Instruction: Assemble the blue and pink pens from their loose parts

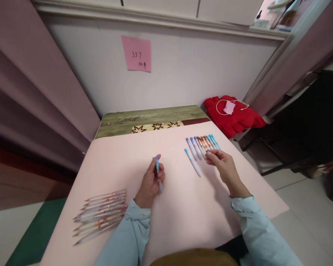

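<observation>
Above the middle of the pink table cover, a slim blue-topped pen is held by the left hand; fingers are curled round the barrel, thumb laid along it, point down, apparently so the top end is kept free and facing up. At the right, the thumb and forefinger of the right hand are closed in a pinch, the other fingers loosely bent; a small blue piece is gripped at the tips. Whether it is a loose top or part of a pen cannot be told. A pinch was likely chosen because the piece is so small.

Just beyond that hand, a row of knob-topped pens is laid side by side, knobs away from the person: purple-blue, then brown, then turquoise, presumably grouped by colour for easy reading. Some lower ends are hidden by the fingers. A single turquoise-topped pen is set nearer, slanted, apart from the row's near edge, so it is probably not counted with it.

Well apart at the left, a batch of pale pens is stacked, points all leftward, seemingly kept clear of the working space. Glare is seen on it; wrapping cannot be confirmed.
</observation>
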The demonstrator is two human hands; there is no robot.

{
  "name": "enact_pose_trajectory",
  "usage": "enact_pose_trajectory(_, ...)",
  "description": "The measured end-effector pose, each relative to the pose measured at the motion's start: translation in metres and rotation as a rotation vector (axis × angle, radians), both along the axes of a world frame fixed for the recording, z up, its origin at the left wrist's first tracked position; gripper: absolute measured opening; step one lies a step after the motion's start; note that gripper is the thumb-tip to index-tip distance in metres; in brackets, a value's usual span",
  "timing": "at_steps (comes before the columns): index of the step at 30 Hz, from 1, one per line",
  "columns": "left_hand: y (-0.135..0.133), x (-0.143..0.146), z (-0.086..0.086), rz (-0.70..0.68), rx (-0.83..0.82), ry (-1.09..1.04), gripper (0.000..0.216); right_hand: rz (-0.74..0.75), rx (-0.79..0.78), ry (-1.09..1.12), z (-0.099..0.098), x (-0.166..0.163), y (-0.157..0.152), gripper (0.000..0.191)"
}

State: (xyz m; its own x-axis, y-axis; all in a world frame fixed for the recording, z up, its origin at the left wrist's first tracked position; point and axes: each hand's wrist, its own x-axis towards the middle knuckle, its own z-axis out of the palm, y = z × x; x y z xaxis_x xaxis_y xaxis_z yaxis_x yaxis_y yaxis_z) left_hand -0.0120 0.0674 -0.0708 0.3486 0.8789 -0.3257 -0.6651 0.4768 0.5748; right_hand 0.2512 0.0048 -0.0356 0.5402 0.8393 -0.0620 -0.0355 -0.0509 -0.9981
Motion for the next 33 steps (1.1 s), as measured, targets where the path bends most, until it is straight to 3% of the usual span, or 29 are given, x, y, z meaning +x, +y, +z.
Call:
enact_pose_trajectory(5,-0.008,0.004,-0.001,-0.102,-0.023,-0.017,0.037,0.205,-0.003,0.079,0.007,-0.039,0.006,0.045)
enact_pose_trajectory(10,-0.016,0.006,0.001,-0.247,0.082,0.113,0.038,0.353,0.029,0.068,0.02,-0.07,0.015,0.04)
enact_pose_trajectory(18,-0.017,0.005,0.002,-0.347,0.198,0.17,0.034,0.536,0.132,-0.139,0.025,-0.085,0.022,0.027)
enact_pose_trajectory(28,-0.018,0.006,0.005,-0.361,0.214,0.202,0.035,0.48,0.164,-0.376,0.023,-0.084,0.024,0.023)
enact_pose_trajectory(33,-0.018,0.006,0.004,-0.371,0.216,0.204,0.037,0.518,0.167,-0.323,0.023,-0.088,0.024,0.025)
